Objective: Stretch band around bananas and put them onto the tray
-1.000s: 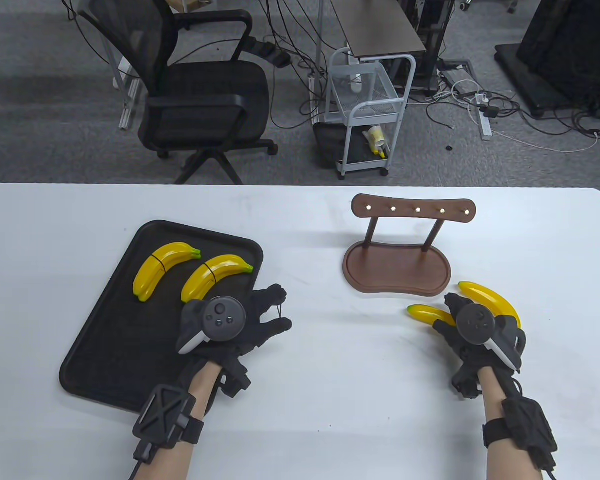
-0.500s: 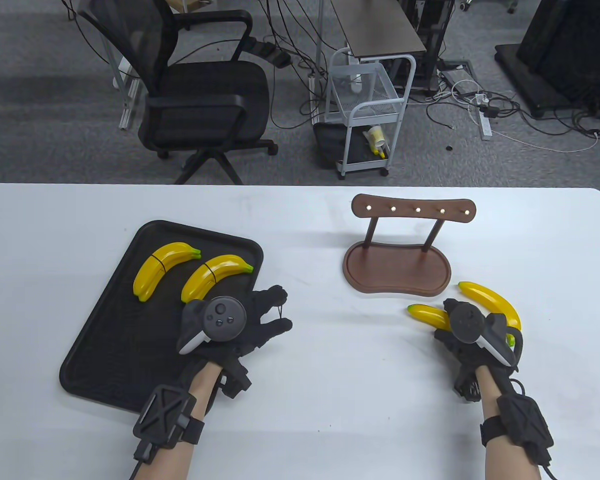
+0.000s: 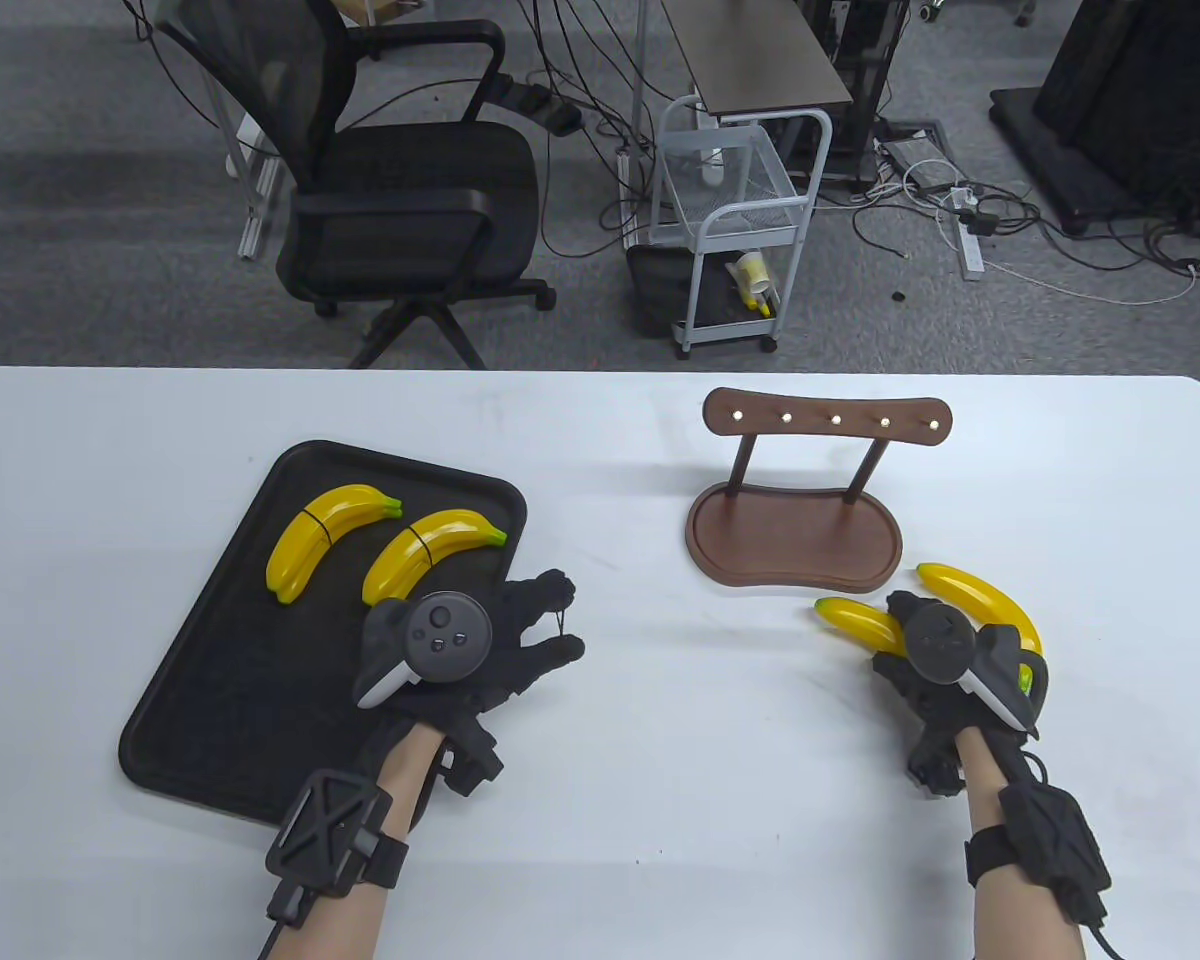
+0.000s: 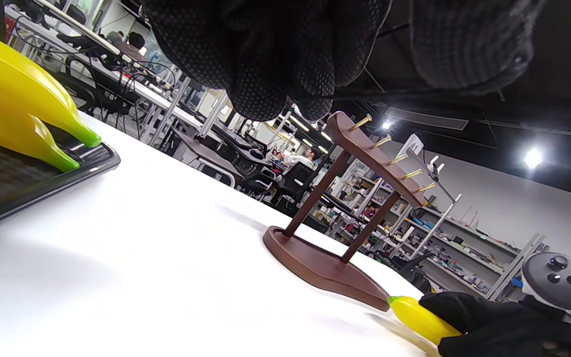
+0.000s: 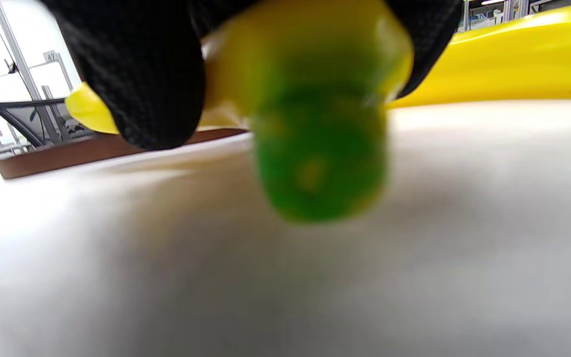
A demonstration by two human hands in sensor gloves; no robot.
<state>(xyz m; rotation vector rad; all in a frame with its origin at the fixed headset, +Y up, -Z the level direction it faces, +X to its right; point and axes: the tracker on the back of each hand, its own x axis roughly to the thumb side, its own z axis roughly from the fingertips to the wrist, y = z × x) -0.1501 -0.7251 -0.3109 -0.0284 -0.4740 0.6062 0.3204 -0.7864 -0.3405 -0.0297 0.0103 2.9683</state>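
On the black tray [image 3: 220, 700] at the left lie two banded banana pairs [image 3: 325, 535] [image 3: 425, 550]. My left hand [image 3: 560, 620] hovers at the tray's right edge with a thin black band [image 4: 389, 90] stretched between its fingers [image 4: 265, 74]. At the right, my right hand [image 3: 900, 625] grips a loose banana [image 3: 855, 620]. That banana's green stem end [image 5: 315, 163] shows blurred under the fingers [image 5: 137, 74] in the right wrist view. A second loose banana [image 3: 980, 595] lies on the table just beyond that hand.
A brown wooden peg rack [image 3: 795, 530] on a kidney-shaped base stands just behind the loose bananas. The white table [image 3: 700, 780] runs between both hands. Behind the table are an office chair [image 3: 400, 200] and a small white cart [image 3: 730, 230].
My right hand has rolled and raised the near banana slightly, bringing it closer to the second one. The left hand and the band have stayed put.
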